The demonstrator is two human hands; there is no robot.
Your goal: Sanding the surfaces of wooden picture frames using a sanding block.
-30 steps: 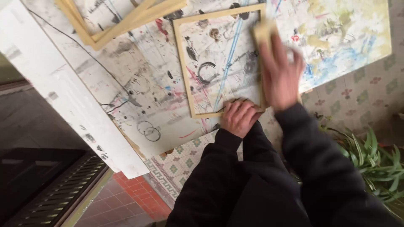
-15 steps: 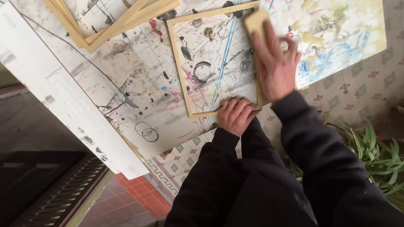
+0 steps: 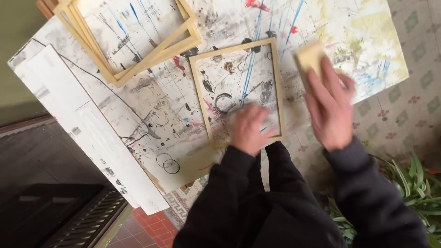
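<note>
A light wooden frame [image 3: 198,87] lies flat on a paint-spattered white board [image 3: 151,115]. My left hand [image 3: 249,128] presses on the frame's near edge, fingers spread and blurred. My right hand [image 3: 330,106] is to the right of the frame, off its right rail, and holds a pale yellow block [image 3: 309,56] under its fingertips. Both arms wear dark sleeves.
A stack of similar wooden frames [image 3: 138,59] lies at the board's far left. Patterned floor tiles [image 3: 413,87] show on the right, a green plant [image 3: 409,183] at the lower right, red tiles [image 3: 147,225] and a dark grate [image 3: 78,220] at the lower left.
My right hand with the block has come off the frame's right rail and sits farther right. My left hand has loosened from a fist on the frame's near corner to spread fingers.
</note>
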